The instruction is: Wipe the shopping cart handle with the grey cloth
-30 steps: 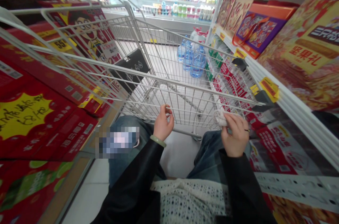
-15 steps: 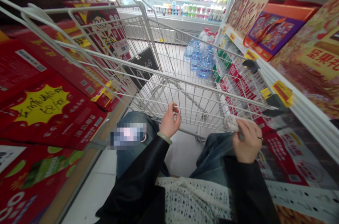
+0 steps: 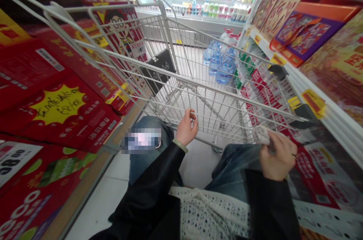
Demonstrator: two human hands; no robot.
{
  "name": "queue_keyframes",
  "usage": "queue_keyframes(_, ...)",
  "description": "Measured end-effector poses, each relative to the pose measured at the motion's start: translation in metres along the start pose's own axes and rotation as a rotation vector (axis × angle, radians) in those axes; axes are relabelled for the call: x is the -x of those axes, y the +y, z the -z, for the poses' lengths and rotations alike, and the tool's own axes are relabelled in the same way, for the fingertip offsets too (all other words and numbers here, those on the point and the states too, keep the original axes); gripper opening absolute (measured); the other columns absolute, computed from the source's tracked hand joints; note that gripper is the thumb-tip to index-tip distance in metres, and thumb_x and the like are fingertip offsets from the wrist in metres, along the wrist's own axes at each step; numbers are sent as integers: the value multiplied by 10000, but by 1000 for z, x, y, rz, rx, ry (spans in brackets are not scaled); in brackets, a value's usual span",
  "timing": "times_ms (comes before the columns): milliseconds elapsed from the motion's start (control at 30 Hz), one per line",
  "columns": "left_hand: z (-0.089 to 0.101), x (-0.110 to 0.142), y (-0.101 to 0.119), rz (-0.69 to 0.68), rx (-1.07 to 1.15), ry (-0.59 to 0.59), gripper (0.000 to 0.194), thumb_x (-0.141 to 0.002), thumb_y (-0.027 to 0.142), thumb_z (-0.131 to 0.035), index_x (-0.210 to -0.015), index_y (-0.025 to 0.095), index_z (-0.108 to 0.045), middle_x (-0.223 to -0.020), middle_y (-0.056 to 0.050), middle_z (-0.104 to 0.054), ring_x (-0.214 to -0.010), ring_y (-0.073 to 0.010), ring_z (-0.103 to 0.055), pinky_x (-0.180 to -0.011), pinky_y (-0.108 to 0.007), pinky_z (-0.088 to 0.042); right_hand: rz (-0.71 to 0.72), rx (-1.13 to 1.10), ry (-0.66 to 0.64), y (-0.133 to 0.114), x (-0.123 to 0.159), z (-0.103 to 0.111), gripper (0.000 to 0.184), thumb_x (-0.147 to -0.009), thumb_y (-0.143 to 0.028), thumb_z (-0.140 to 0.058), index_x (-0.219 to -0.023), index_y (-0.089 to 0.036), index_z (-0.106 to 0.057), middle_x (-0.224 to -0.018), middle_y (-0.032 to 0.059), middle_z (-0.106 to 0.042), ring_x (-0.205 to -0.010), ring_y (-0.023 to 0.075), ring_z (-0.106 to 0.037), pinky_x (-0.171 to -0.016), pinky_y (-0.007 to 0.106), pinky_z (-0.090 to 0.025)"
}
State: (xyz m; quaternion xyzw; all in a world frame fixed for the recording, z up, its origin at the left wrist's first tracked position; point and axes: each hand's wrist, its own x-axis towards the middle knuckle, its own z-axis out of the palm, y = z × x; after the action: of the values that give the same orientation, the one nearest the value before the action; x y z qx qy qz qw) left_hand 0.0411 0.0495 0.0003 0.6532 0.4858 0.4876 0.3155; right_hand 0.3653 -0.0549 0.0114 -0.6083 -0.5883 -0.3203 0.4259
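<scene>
Noting right hand's fingers point(image 3: 280, 149) pinched on a crumpled white tissue point(image 3: 261, 135) beside the shopping cart's wire side point(image 3: 221, 119); left hand's fingers point(image 3: 193, 117) curled, empty. Slack pinch could drop the tissue.

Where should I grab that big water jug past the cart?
Probably best around its narrow neck, coming from above, over the cart's wire side rather than through it. The front water jug stands upright with a wide, round body that would be hard to span, while the neck narrows at the top. The mesh blurs the top, so look for a handle first.
</scene>
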Motion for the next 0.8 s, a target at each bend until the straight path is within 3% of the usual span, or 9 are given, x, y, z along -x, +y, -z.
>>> queue_keyframes(167, 0, 1, -1, -2, -12, -5, 385, -885, 137, -545, -1239, 249, -444, -1007, -38, -616, -922, -161, -666, -881, -336, -586, -5, 70, 143, 17, -13, 5, 337, -813, -200, -656, -1134, -188, -757, -1043, 135, -767, -1017, 322, -713, -964, 472, -513)
queue_keyframes(367, 0, 1, -1, 5, -21, -5, 388, -882, 138, -548, -1240, 246, -445, -1011, -38, -622, -901, -158, -666, -870, -336, -584, -75, 3, 2, 15, 5, 2, 315, -833, -221, -621, -1109, -167, -760, -1067, 99, -763, -1021, 270, -689, -973, 443, -508)
queue_keyframes(633, 1, 1, 4, 13, 4, -5, 393, -863, 131, -557, -1219, 249, -441, -999, -32, -607, -925, -160, -659, -860, -323, -580, -102, 45, 90, 15, -5, 5, 309, -805, -182, -671, -1097, -137, -764, -1077, 126, -771, -1034, 295, -713, -995, 460, -517)
queue_keyframes(800, 0, 0, 2, 17, -4, -10, 396, -867, 122, -551, -1221, 249, -428, -1004, -27, -606, -943, -158, -658, -882, -329, -580, -85, 40, 40, 11, 5, 1, 285, -818, -186, -654, -1078, -154, -767, -1050, 97, -781, -1006, 262, -712, -972, 417, -526)
